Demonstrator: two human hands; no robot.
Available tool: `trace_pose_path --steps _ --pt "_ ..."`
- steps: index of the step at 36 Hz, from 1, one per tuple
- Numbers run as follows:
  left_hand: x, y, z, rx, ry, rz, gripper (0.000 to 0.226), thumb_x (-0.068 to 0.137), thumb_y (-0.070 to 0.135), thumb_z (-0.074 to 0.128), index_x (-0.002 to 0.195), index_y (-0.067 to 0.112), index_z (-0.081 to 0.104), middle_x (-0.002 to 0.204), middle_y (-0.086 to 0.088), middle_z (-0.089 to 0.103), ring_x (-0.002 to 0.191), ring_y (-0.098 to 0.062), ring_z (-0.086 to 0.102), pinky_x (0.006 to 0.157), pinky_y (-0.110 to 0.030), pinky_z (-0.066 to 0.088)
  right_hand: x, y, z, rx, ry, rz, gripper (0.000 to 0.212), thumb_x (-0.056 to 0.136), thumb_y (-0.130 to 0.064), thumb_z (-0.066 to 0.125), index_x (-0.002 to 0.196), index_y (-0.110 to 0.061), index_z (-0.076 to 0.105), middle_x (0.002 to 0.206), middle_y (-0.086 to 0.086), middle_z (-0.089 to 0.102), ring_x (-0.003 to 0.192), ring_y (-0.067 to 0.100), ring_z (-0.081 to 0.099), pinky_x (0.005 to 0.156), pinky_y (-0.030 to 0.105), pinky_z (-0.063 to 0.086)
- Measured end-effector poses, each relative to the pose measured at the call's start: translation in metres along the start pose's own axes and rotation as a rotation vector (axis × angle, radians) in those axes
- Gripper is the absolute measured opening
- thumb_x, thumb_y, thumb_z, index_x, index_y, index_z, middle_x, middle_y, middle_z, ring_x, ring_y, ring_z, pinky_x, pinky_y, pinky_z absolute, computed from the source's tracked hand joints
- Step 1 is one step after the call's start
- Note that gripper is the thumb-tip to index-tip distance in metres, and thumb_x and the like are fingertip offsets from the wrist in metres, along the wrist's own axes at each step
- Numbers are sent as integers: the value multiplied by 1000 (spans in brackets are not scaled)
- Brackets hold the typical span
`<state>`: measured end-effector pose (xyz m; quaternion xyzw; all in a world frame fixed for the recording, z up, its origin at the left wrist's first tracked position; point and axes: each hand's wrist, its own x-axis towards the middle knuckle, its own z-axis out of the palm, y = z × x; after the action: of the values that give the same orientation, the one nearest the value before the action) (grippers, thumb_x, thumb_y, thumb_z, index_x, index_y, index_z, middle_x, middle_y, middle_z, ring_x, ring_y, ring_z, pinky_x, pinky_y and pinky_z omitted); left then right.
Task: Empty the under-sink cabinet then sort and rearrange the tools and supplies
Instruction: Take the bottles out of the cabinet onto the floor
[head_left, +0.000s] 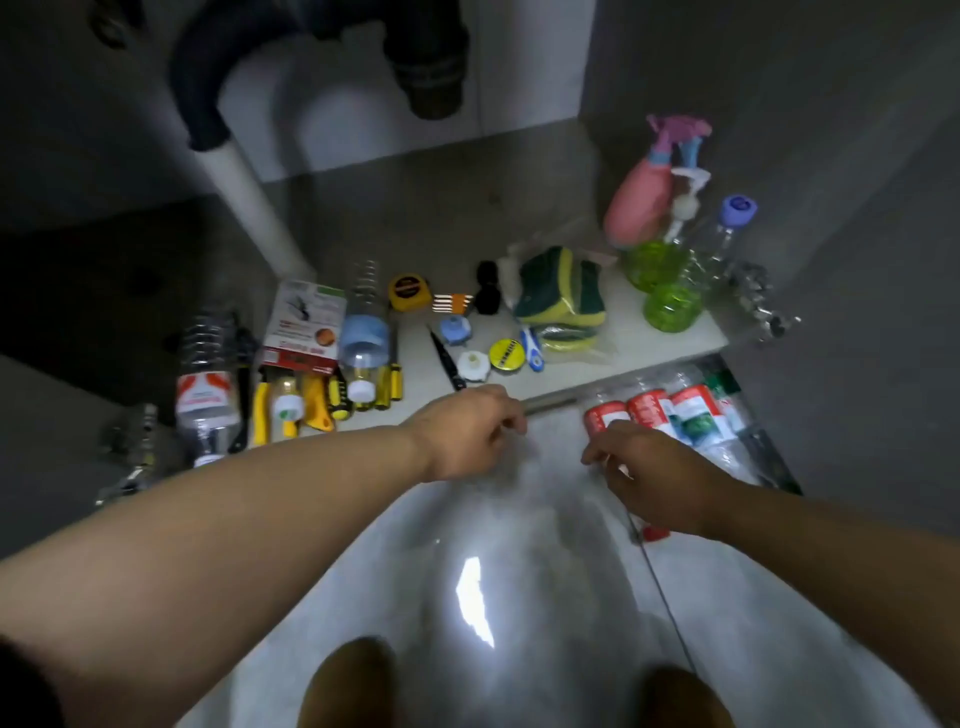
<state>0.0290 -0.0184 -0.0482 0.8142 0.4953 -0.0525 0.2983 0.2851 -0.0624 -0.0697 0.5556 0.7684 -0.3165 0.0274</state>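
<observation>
Head view: my left hand (467, 434) curls its fingers round one end of a grey metal rod (553, 402) at the front edge of the cabinet ledge (649, 338), near the knife (447, 358). My right hand (654, 475) hovers beside the lying bottles (670, 415), fingers bent; I cannot tell whether they pinch anything. Sponges (561, 291) and a tape measure (409, 292) sit on the ledge.

Pale cabinet shelf (649, 343) beyond both hands. Straight beyond left hand (467, 431): black knife (447, 358), yellow tape measure (409, 292), small round caps, stacked sponges (561, 291). Left of it: clear bottles (363, 332) lying flat, red card pack (306, 327), yellow-handled tools (317, 405). Far beyond right hand (649, 478): pink spray bottle (636, 202), green bottles (670, 306). Glossy tiled floor (467, 519) under hands; red-labelled bottles (649, 410) lie just beyond right hand.
</observation>
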Motion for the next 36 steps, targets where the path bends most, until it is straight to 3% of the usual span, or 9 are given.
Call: trace_pose_path --steps 6,9,11,14,18,21,24,29,36 --pt "-51 -82 -41 -73 516 -178 29 86 5 58 108 20 67 111 -3 59 103 -24 59 92 -37 50 48 -77 -10 -7 -42 -125 24 93 -17 58 113 -27 68 110 -8 61 91 5 55 82 20 43" --pt "-74 -126 -50 -26 771 -446 30 83 8 62 112 18 63 119 -9 56 110 -31 56 95 -43 49 82 -113 -3 61 -1 -146 23 91 -20 62 113 -25 65 105 -5 61 89 10 58 81 25 46" --pt "-84 -143 -50 -29 834 -634 35 86 14 63 120 18 60 127 -12 53 117 -34 53 99 -46 47 102 -131 3 147 32 -109 26 89 -24 67 114 -25 60 102 -3 61 85 11 57 78 25 43" --pt "-91 -157 -45 -158 823 -771 43 87 16 61 130 17 57 139 -16 48 127 -37 48 106 -44 42 134 -154 18 274 73 10 53 84 -38 74 129 -21 51 112 2 57 94 12 57 77 23 40" --pt "-87 -175 -37 -471 738 -811 59 90 25 63 144 12 44 148 -18 41 137 -38 42 115 -42 37 177 -191 36 406 172 121 77 81 -50 74 139 -14 40 135 12 52 118 28 57 94 36 48" --pt "-78 -176 -30 -544 661 -798 67 85 36 68 143 19 39 146 -12 44 134 -36 47 112 -48 41 195 -207 44 408 230 194 77 77 -58 74 130 -11 43 127 15 57 114 33 58 91 40 51" --pt "-71 -180 -25 -540 621 -818 78 80 36 75 145 21 34 145 -11 45 133 -35 48 110 -48 43 206 -218 51 402 196 275 78 77 -59 74 131 -12 43 126 13 58 115 32 59 84 32 45" --pt "-66 -184 -22 -546 644 -839 62 84 24 75 136 20 41 132 -7 61 123 -32 59 104 -42 47 211 -227 54 386 188 339 66 88 -45 68 138 -10 44 136 15 55 123 33 56 92 33 44" --pt "-79 -178 -27 -601 676 -914 64 86 17 69 141 16 37 132 -12 57 120 -35 58 102 -40 50 171 -200 22 477 192 201 52 87 -36 69 129 -18 47 112 7 66 102 30 66 86 41 55"
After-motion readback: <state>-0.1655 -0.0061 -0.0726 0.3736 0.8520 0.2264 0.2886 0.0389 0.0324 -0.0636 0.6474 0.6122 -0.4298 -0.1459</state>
